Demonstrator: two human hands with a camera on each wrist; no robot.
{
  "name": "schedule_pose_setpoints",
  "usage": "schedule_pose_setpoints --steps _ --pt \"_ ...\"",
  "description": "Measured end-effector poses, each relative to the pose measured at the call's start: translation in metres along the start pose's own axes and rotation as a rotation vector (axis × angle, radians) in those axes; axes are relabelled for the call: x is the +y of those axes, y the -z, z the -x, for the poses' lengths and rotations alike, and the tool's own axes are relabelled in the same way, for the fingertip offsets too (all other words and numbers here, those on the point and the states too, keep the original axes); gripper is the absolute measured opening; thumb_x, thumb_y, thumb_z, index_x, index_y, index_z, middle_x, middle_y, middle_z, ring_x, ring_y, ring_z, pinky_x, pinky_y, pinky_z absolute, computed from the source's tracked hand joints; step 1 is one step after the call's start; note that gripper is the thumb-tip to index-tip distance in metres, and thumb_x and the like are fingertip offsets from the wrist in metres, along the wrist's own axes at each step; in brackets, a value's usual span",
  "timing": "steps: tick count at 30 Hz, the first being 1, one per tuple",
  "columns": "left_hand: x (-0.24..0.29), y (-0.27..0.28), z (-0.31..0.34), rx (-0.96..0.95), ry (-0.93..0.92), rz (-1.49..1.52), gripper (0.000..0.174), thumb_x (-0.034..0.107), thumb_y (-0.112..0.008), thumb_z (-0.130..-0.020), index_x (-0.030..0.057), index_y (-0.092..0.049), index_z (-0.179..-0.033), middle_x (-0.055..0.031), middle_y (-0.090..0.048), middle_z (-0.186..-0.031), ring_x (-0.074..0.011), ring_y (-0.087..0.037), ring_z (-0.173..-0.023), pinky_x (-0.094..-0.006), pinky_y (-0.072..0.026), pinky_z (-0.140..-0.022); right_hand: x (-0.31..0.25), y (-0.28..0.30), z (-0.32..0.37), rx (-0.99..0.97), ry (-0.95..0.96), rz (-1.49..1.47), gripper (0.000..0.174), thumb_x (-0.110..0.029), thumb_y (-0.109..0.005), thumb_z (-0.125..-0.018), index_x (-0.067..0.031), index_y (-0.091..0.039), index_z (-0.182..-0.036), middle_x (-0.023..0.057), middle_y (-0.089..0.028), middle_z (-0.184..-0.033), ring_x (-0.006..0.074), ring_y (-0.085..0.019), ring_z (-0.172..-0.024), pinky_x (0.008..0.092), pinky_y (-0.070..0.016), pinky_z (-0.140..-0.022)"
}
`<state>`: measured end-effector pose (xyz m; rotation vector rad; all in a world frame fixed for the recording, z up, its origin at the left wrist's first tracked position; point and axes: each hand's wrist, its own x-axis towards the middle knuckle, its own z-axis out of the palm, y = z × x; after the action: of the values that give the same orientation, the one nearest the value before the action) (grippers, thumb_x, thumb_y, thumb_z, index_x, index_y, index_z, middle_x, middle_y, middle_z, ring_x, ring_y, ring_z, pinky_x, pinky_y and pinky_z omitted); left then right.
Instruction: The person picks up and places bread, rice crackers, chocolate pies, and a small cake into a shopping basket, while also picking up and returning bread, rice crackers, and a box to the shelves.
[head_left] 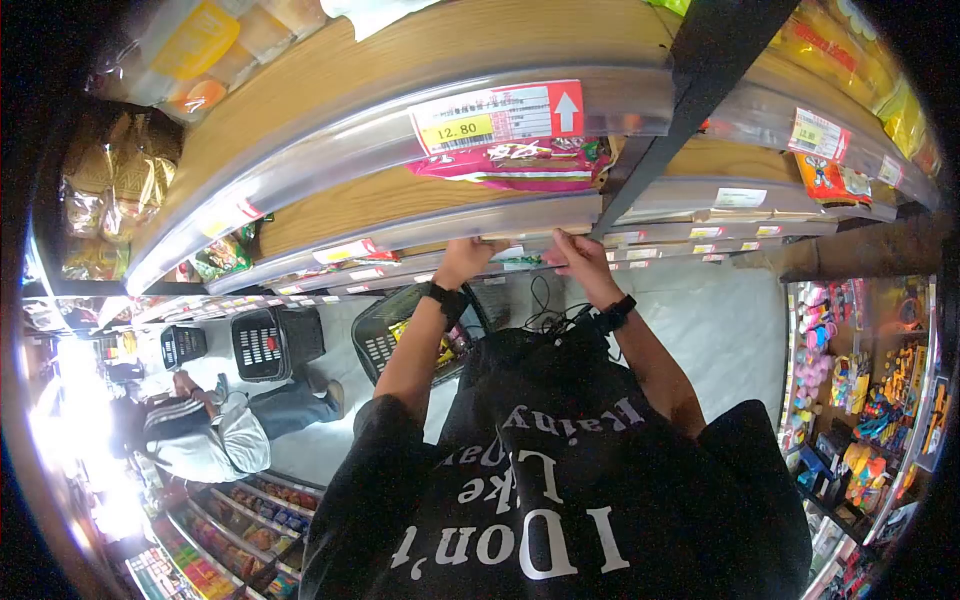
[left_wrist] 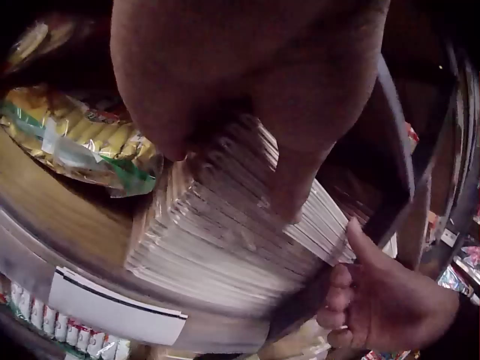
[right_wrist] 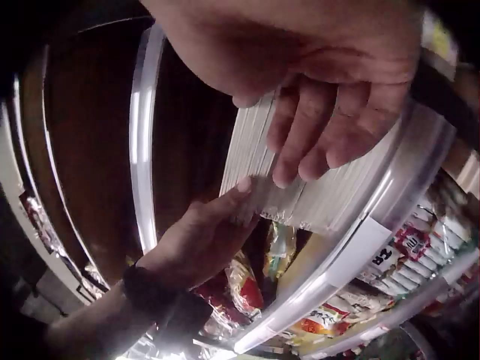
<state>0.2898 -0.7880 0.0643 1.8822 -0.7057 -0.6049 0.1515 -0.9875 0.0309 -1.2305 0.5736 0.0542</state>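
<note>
On a wooden shelf a stack of thin white flat packs (left_wrist: pixel 225 255) in clear wrapping stands between my hands. My left hand (head_left: pixel 468 259) holds it at one end. In the left wrist view this hand's thumb and a finger straddle the layers. From the other end my right hand (head_left: pixel 583 262) grips the stack, thumb at one edge and bent fingers lying over its face in the right wrist view. That view also shows my left hand (right_wrist: pixel 199 232) with its thumb against the lower edge. What the packs contain cannot be told.
A clear bag of yellow-wrapped snacks (left_wrist: pixel 82 142) lies beside the stack. Above my hands runs a shelf edge with a price tag (head_left: pixel 490 117). Below, a black shopping basket (head_left: pixel 375 340) stands on the floor. Another person (head_left: pixel 215 425) is at the left, near more baskets.
</note>
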Motion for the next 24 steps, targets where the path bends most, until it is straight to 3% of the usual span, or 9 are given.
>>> schedule_pose_setpoints --steps 2,4,8,13,18,20,23,24 --pt "0.004 0.009 -0.007 -0.075 0.092 -0.134 0.041 0.027 -0.078 -0.084 0.0039 -0.065 -0.116 -0.0109 -0.068 -0.117 -0.0265 -0.066 -0.099 -0.0358 -0.0532 -0.086 -0.001 -0.002 -0.007 -0.019 0.022 0.094 0.041 -0.045 -0.054 -0.1 -0.0049 -0.064 -0.096 0.0058 -0.072 -0.086 0.0118 -0.068 -0.079 0.026 -0.0528 -0.066" --pt "-0.022 0.008 -0.014 -0.002 0.005 -0.23 0.043 0.03 -0.074 -0.086 0.0059 -0.064 -0.12 -0.012 -0.067 -0.118 -0.028 -0.064 -0.104 -0.0376 -0.0509 -0.091 0.005 -0.006 -0.017 -0.049 0.109 0.127 0.042 -0.046 -0.046 -0.103 -0.0084 -0.062 -0.092 0.0042 -0.072 -0.078 0.0094 -0.067 -0.07 0.0226 -0.0483 -0.058" --pt "-0.043 0.006 -0.026 0.049 -0.099 -0.386 0.044 0.03 -0.07 -0.088 0.0067 -0.062 -0.125 -0.0163 -0.064 -0.122 -0.0309 -0.058 -0.114 -0.0416 -0.0451 -0.1 0.001 -0.012 -0.024 -0.045 0.125 0.168 0.045 -0.047 -0.042 -0.104 -0.0087 -0.061 -0.092 0.006 -0.072 -0.082 0.01 -0.066 -0.068 0.0235 -0.0481 -0.056" --pt "-0.04 -0.001 -0.028 0.081 -0.152 -0.306 0.045 0.031 -0.067 -0.09 0.0071 -0.06 -0.127 -0.0163 -0.063 -0.125 -0.0335 -0.057 -0.116 -0.0427 -0.0445 -0.101 0.007 -0.02 -0.029 0.037 0.099 0.148 0.048 -0.05 -0.039 -0.104 -0.0078 -0.06 -0.093 0.0063 -0.071 -0.085 0.0114 -0.065 -0.066 0.0243 -0.0483 -0.055" --pt "-0.063 -0.003 -0.035 0.117 -0.186 -0.216 0.049 0.029 -0.068 -0.091 0.0066 -0.055 -0.133 -0.0159 -0.06 -0.131 -0.0313 -0.055 -0.121 -0.0433 -0.0425 -0.105 0.004 -0.01 -0.038 -0.01 0.074 0.177 0.048 -0.05 -0.041 -0.104 -0.0061 -0.061 -0.101 0.0063 -0.071 -0.087 0.0132 -0.066 -0.073 0.0266 -0.0495 -0.062" --pt "-0.054 -0.003 -0.03 0.095 -0.217 -0.335 0.048 0.038 -0.062 -0.092 0.0079 -0.058 -0.13 -0.0142 -0.061 -0.13 -0.0325 -0.056 -0.12 -0.0423 -0.0431 -0.105 -0.003 -0.004 -0.038 -0.103 0.1 0.127 0.045 -0.047 -0.043 -0.103 -0.006 -0.062 -0.105 0.0071 -0.071 -0.093 0.0144 -0.065 -0.082 0.0282 -0.0494 -0.068" --pt "-0.071 -0.021 -0.038 0.124 -0.139 -0.365 0.049 0.043 -0.055 -0.094 0.0109 -0.061 -0.13 -0.0111 -0.063 -0.128 -0.0296 -0.058 -0.119 -0.0401 -0.0442 -0.104 -0.005 -0.004 -0.031 -0.024 0.085 0.173 0.045 -0.048 -0.044 -0.102 -0.0069 -0.063 -0.104 0.0073 -0.07 -0.098 0.0147 -0.065 -0.085 0.0291 -0.0494 -0.069" --pt "-0.052 -0.016 -0.028 0.09 -0.053 -0.324 0.047 0.042 -0.056 -0.093 0.011 -0.062 -0.127 -0.0121 -0.065 -0.124 -0.0301 -0.061 -0.114 -0.0408 -0.0467 -0.1 -0.001 0.002 -0.036 -0.015 0.044 0.19 0.046 -0.05 -0.045 -0.101 -0.0082 -0.063 -0.103 0.0068 -0.069 -0.101 0.0146 -0.064 -0.087 0.0296 -0.0489 -0.072"
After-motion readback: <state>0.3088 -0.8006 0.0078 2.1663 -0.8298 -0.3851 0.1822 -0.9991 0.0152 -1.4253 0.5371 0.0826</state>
